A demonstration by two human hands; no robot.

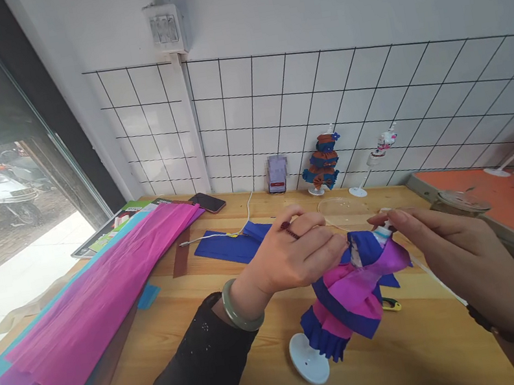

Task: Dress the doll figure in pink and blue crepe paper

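A small dress-form doll in a ruffled pink and dark blue paper dress leans over the table, its round white base tipped up. My left hand is closed, with its fingertips at the left edge of the dark blue bodice; the exact pinch is hidden behind the fingers. At the top of the form, my right hand pinches the white neck end between thumb and forefinger. A yellow-handled tool lies partly hidden behind the dress.
Pink paper sheets lie along the left side. Dark blue paper and a white cable rest behind my left hand. A dark phone, an upright phone and two dress forms stand near the wall. An orange-lined tray is at right.
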